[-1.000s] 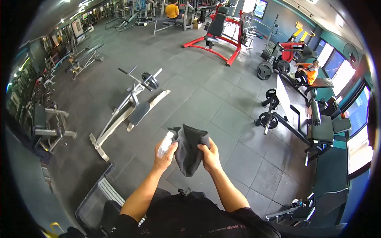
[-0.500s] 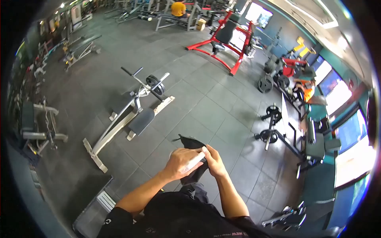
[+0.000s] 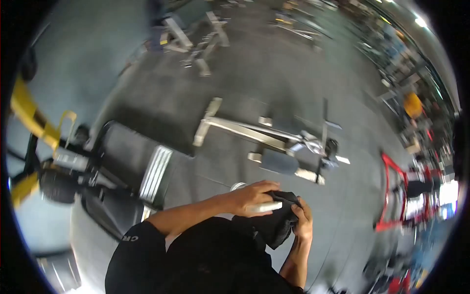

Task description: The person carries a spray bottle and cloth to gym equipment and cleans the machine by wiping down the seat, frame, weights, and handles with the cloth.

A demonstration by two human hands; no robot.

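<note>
My left hand (image 3: 250, 197) is closed round a slim white object (image 3: 267, 207), flat like a phone, though its exact kind is unclear. The object lies against a black fabric pouch (image 3: 280, 224), soft and folded, held in front of my body. On the pouch's right edge, the fingers and thumb of my right hand (image 3: 303, 218) grip the cloth. Any opening in the pouch is hidden by folds and by my left hand.
Beyond my hands stands a weight machine with a padded seat (image 3: 279, 161). A ribbed metal footplate (image 3: 156, 172) is at left, near a yellow-framed machine (image 3: 36, 115). A red machine frame (image 3: 387, 193) stands on the right. Motion blurs the surroundings.
My view has swung left, so the weight machine and red frame now appear farther right. Both hands keep hold of the white object and the pouch, which looks more bunched up.
</note>
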